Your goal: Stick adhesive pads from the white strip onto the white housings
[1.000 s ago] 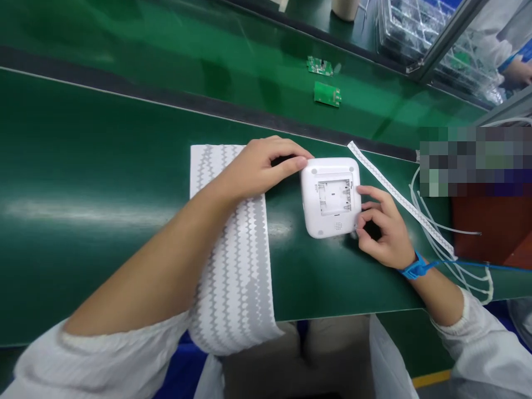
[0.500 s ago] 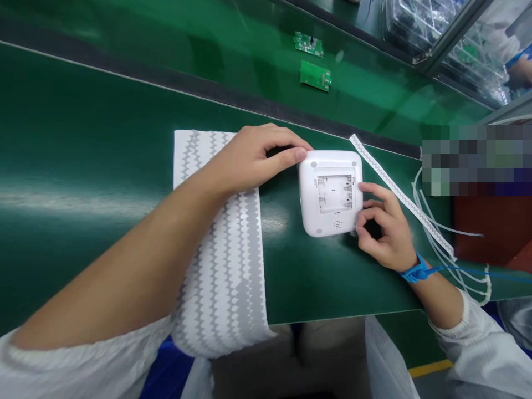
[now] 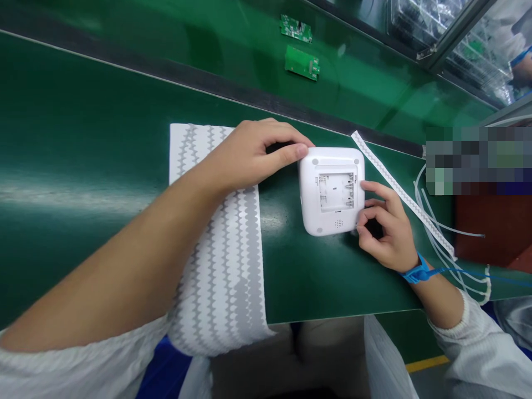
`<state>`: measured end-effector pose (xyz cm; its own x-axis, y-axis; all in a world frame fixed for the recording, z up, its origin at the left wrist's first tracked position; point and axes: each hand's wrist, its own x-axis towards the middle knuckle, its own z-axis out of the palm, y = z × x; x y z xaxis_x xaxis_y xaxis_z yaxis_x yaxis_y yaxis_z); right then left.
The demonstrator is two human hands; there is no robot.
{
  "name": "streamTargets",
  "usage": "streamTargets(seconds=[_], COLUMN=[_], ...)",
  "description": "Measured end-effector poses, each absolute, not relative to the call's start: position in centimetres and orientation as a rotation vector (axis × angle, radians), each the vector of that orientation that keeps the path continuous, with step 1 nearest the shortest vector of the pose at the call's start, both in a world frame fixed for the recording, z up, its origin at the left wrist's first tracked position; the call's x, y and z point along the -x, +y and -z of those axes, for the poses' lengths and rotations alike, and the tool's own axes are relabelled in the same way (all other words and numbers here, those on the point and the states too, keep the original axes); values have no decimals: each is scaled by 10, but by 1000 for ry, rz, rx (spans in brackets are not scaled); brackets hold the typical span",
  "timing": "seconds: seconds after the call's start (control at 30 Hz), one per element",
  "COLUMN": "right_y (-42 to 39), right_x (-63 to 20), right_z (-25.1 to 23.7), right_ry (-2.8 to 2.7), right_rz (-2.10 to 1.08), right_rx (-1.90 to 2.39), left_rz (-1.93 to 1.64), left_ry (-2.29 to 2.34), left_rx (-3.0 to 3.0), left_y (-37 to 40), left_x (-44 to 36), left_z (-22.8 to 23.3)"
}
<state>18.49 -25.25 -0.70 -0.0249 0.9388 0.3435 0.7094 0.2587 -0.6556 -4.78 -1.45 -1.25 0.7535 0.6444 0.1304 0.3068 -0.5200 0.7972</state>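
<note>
A white plastic device (image 3: 311,202) with rounded corners rests bottom side up on the green bench. Its square battery compartment (image 3: 328,194) is uncovered, with metal springs showing inside and a small patch of holes below. My left hand (image 3: 266,152) holds the upper left corner, thumb on top, with the other fingertips hidden behind the edge. On the right side, my right hand (image 3: 386,227) presses its index fingertip to the edge, while the thumb and a curled finger meet at the lower right corner. Anything pinched there is hidden.
Under my left forearm lies a white and grey patterned cloth (image 3: 233,266) hanging over the bench edge. A patterned strip (image 3: 403,194) and pale tubes (image 3: 440,244) lie to the right, near a red-brown box (image 3: 477,227). Beyond are two green circuit boards (image 3: 302,63). A blue wrist strap (image 3: 415,271) trails a cord.
The two circuit boards have shifted left and slightly away on the far green surface. Both hands keep their hold on the device, which has barely moved; the view has shifted slightly.
</note>
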Motion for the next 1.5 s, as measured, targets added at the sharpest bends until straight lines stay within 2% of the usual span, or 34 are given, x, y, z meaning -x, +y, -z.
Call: streamTargets(seconds=[0.67, 1.03, 1.37, 1.5], right_y=[-255, -254, -253, -249], right_x=[-182, -186, -181, -184], right_z=[5, 5, 13, 14], right_ry=[-1722, -1532, -1652, -1610], right_rz=[-372, -584, -468, -519], right_rx=[1598, 1522, 1537, 1490], left_rz=[-554, -532, -513, -510], left_ry=[685, 711, 698, 678], left_rx=[-2158, -2149, -2125, -2113], left_y=[-14, -16, -19, -16], left_x=[47, 48, 46, 46], left_z=[12, 11, 6, 10])
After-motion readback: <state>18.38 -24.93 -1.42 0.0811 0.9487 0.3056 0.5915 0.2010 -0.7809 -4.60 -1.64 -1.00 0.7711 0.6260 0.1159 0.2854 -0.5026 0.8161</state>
